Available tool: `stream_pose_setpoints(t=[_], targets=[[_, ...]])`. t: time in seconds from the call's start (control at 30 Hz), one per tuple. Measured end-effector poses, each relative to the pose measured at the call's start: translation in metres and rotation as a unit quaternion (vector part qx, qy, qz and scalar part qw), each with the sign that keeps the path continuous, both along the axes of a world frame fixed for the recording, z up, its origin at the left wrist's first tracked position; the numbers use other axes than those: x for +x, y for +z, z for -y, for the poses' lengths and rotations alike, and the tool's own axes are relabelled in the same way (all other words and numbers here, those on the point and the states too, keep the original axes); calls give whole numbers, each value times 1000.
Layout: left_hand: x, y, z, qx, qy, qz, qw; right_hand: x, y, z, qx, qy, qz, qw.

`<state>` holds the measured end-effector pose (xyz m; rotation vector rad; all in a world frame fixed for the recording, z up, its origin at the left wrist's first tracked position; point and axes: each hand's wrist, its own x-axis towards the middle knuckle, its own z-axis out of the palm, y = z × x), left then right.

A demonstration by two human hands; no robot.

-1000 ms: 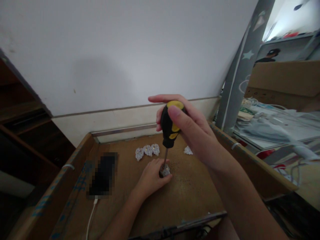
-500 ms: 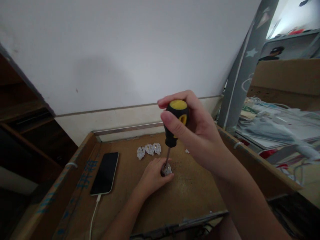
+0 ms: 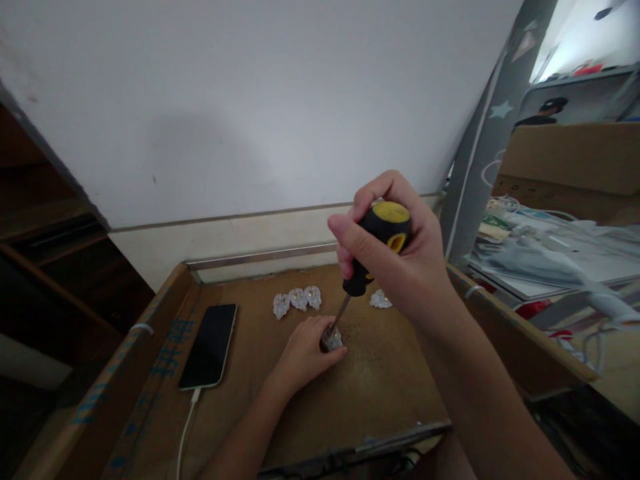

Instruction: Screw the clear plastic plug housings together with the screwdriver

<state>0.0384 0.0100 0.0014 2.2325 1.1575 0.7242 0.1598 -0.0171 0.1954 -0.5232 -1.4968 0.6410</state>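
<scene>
My right hand (image 3: 395,233) is wrapped round the black and yellow handle of a screwdriver (image 3: 356,283). Its shaft slants down to the left, and the tip meets a small clear plastic part (image 3: 333,339) with metal bits inside. That part is pinched between the thumb and fingers of my left hand (image 3: 313,347), low over the cardboard. Three similar clear plastic parts (image 3: 298,299) lie in a row just beyond my left hand. Another clear piece (image 3: 380,299) rests to the right, partly hidden behind my right hand.
A shallow cardboard tray (image 3: 400,373) with raised sides forms the work surface. On its left lies a phone (image 3: 209,347) with a white cable (image 3: 186,427). A white wall (image 3: 250,133) rises behind. To the right are a grey post (image 3: 480,147), cluttered papers and cables, and a person farther off.
My right hand has shifted right and closed further round the handle, and the screwdriver now leans more to the right. More of the clear piece behind it shows. My left hand stays nearly still.
</scene>
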Motion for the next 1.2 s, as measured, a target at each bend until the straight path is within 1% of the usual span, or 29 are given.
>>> stream_pose_setpoints(t=[0.13, 0.2, 0.33, 0.43, 0.5, 0.6, 0.63, 0.7, 0.77, 0.83, 0.9, 1.03, 1.1, 1.17, 1.2], targets=[[0, -1, 0, -1, 0, 9, 1000, 3, 2, 3, -32, 68, 57, 996], [0, -2, 0, 2, -2, 15, 1000, 3, 3, 5, -40, 88, 82, 992], [0, -2, -1, 6, -1, 15, 1000, -3, 2, 5, -26, 74, 30, 996], [0, -2, 0, 0, 2, 9, 1000, -2, 2, 1, -41, 81, 6, 996], [0, -1, 0, -1, 3, 3, 1000, 2, 2, -1, -59, 109, 14, 992], [0, -1, 0, -5, 3, -3, 1000, 9, 3, 1, -77, 170, 47, 981], [0, -1, 0, -6, 3, -2, 1000, 10, 3, 3, -76, 176, 61, 980], [0, -1, 0, -6, 1, 4, 1000, 9, 3, 5, -65, 150, 62, 985], [-1, -1, 0, -3, -1, 8, 1000, 7, 2, 7, -51, 110, 34, 992], [-1, 0, 1, -6, 0, 8, 1000, 5, 1, 6, -45, 88, 0, 995], [0, 1, 1, -11, 4, 4, 1000, 5, 0, 3, -45, 95, -6, 994], [0, 3, 1, -14, 6, 3, 1000, 6, 2, 3, -51, 131, 49, 989], [0, 2, 1, -11, 4, 11, 1000, 7, 2, 5, -53, 121, 68, 989], [0, 1, 1, -8, 2, 15, 1000, 8, 2, 6, -48, 104, 46, 992], [-1, 1, 1, -9, 1, 15, 1000, 9, 1, 6, -47, 108, 28, 993]])
